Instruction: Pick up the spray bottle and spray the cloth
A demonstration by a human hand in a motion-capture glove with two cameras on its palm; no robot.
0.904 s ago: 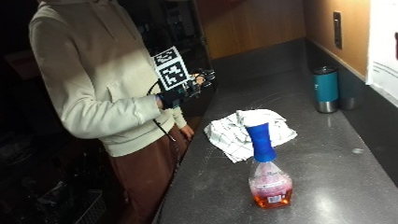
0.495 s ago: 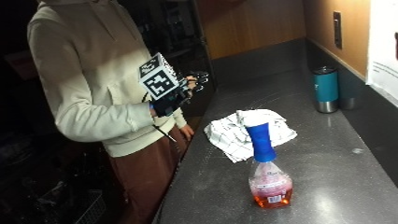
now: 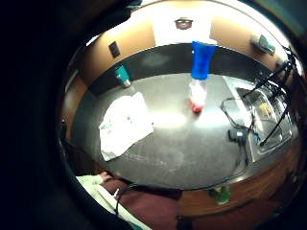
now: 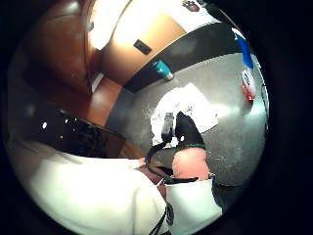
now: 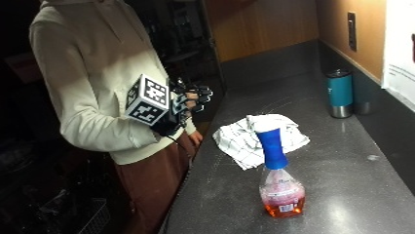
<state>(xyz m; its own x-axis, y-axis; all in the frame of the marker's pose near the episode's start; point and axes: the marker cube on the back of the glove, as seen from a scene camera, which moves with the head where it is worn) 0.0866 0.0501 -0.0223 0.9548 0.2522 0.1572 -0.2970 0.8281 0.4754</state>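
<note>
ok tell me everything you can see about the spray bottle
The spray bottle stands upright on the dark countertop, untouched. It has a tall blue spray head on top and a clear, rounded plastic body with a label; orange-red liquid fills only the bottom part. It sits beside the crumpled white checked cloth, on the side nearer the outside camera; whether they touch is unclear. The gloved right hand is raised by the person's chest, well away from it.

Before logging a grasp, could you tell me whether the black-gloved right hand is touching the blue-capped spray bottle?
Apart. The outside view shows the gloved right hand raised by the person's chest, while the blue-capped spray bottle stands alone on the countertop.
</note>
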